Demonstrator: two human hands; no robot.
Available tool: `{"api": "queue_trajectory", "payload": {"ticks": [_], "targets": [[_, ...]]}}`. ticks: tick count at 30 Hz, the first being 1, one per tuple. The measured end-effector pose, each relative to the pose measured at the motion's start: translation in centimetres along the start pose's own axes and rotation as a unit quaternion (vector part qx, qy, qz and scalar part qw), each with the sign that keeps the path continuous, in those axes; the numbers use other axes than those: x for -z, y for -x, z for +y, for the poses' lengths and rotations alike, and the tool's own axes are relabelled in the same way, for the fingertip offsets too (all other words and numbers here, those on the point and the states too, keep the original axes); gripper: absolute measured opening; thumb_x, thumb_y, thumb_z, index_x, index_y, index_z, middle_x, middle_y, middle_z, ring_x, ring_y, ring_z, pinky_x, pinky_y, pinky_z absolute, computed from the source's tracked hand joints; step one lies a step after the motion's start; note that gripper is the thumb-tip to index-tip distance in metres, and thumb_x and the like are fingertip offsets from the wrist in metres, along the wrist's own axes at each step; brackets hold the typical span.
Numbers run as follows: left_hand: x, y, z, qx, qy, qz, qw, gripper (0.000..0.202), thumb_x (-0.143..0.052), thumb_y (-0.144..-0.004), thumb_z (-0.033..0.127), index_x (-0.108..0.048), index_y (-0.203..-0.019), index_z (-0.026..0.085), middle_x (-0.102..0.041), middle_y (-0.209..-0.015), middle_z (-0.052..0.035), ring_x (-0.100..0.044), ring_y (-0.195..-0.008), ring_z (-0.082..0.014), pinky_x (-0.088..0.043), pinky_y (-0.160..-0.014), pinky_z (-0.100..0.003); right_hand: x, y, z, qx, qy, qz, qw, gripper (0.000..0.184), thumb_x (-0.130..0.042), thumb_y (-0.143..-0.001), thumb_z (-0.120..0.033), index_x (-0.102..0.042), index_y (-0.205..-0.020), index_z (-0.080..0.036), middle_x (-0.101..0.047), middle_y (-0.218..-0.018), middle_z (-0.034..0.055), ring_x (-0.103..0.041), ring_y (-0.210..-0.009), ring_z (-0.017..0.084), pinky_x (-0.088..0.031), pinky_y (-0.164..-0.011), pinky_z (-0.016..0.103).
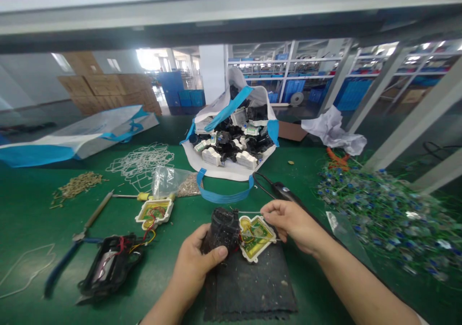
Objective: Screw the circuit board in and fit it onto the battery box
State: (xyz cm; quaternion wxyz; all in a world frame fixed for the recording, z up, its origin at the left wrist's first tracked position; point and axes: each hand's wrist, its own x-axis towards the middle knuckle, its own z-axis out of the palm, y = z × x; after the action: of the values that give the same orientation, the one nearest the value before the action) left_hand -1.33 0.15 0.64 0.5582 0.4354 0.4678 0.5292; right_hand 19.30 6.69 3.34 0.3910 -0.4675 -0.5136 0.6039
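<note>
My left hand (198, 257) is wrapped round a dusty black plastic housing (224, 229), thumb across its front. Beside it, joined by red wires, lies an open white casing (257, 238) with a circuit board in yellowish filling. My right hand (285, 219) is at the casing's upper right corner, fingers pinched at the end of a thin white strand (250, 212) that stretches toward the housing. Both parts are over a black mat (252, 286). To the left lie a second black housing (111, 267) and its wired white casing (154, 213).
A white and blue bag (231, 173) full of similar units stands behind. Pliers (81, 236), a screwdriver (142, 196), screws (79, 185) and white strands (144, 161) lie left. At right are a black corded tool (285, 193) and a heap of green-wired parts (390, 219).
</note>
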Motion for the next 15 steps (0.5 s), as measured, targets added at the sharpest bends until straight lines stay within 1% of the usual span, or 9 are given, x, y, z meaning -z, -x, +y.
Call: {"api": "queue_trajectory", "payload": {"ticks": [2,3,6,9,11,13,15], "targets": [[0.4,-0.1,-0.1,0.000,-0.012,0.000,1.000,0.042,-0.072,-0.058,0.034,-0.061,-0.093,0.013,-0.064,-0.080,-0.0027,-0.055,-0.076,-0.0179,-0.042,-0.065,-0.022,0.3,-0.2,0.2,-0.020,0.020,-0.019,0.999,0.027,-0.068,-0.054,-0.034,-0.055,-0.060,-0.010,-0.043,-0.040,-0.0033,-0.030,-0.028,0.005,-0.021,-0.025,0.013],[0.6,-0.2,-0.1,0.001,-0.015,-0.006,1.000,0.043,-0.072,-0.058,0.034,-0.060,-0.094,0.013,-0.063,-0.080,-0.0026,-0.054,-0.077,-0.0180,-0.042,-0.066,-0.022,0.4,-0.2,0.2,-0.022,0.021,-0.019,0.999,0.028,-0.068,-0.055,-0.035,-0.054,-0.058,-0.011,-0.040,-0.038,-0.0046,-0.028,-0.027,0.005,-0.021,-0.025,0.013],[1.2,-0.5,-0.2,-0.001,-0.027,-0.052,0.998,0.044,-0.071,-0.059,0.035,-0.060,-0.097,0.014,-0.061,-0.083,-0.0029,-0.053,-0.080,-0.0192,-0.041,-0.070,-0.024,0.3,-0.4,0.5,-0.008,-0.001,0.011,1.000,0.030,-0.063,-0.059,-0.042,-0.050,-0.061,-0.015,-0.030,-0.035,-0.0097,-0.024,-0.029,0.005,-0.023,-0.027,0.012],[1.5,-0.6,0.1,-0.027,-0.076,-0.097,0.992,0.042,-0.074,-0.055,0.032,-0.062,-0.092,0.015,-0.059,-0.086,-0.0038,-0.052,-0.083,-0.0213,-0.041,-0.074,-0.027,-0.3,-0.3,0.7,0.017,-0.033,0.041,0.998,0.031,-0.060,-0.062,-0.045,-0.046,-0.066,-0.017,-0.029,-0.038,-0.0107,-0.025,-0.031,0.006,-0.027,-0.030,0.013],[1.5,-0.6,0.3,-0.058,-0.121,-0.093,0.987,0.041,-0.076,-0.052,0.029,-0.064,-0.088,0.015,-0.057,-0.090,-0.0048,-0.051,-0.088,-0.0229,-0.039,-0.079,-0.029,-0.9,-0.1,0.9,0.025,-0.041,0.042,0.998,0.031,-0.061,-0.063,-0.045,-0.047,-0.067,-0.017,-0.033,-0.039,-0.0096,-0.029,-0.032,0.006,-0.029,-0.031,0.014],[1.5,-0.7,0.4,-0.088,-0.151,-0.066,0.982,0.039,-0.076,-0.051,0.027,-0.064,-0.087,0.016,-0.056,-0.095,-0.0057,-0.049,-0.095,-0.0247,-0.037,-0.085,-0.031,-1.4,0.0,1.0,0.024,-0.044,0.036,0.998,0.031,-0.063,-0.063,-0.043,-0.048,-0.067,-0.016,-0.038,-0.040,-0.0077,-0.033,-0.033,0.007,-0.029,-0.031,0.014],[1.6,-0.9,0.2,-0.097,-0.158,-0.040,0.982,0.040,-0.074,-0.054,0.028,-0.062,-0.090,0.016,-0.055,-0.098,-0.0062,-0.048,-0.099,-0.0252,-0.036,-0.088,-0.033,-1.6,0.2,1.1,0.020,-0.053,0.032,0.998,0.031,-0.065,-0.062,-0.042,-0.049,-0.067,-0.015,-0.041,-0.042,-0.0067,-0.036,-0.034,0.007,-0.031,-0.032,0.014]]}}
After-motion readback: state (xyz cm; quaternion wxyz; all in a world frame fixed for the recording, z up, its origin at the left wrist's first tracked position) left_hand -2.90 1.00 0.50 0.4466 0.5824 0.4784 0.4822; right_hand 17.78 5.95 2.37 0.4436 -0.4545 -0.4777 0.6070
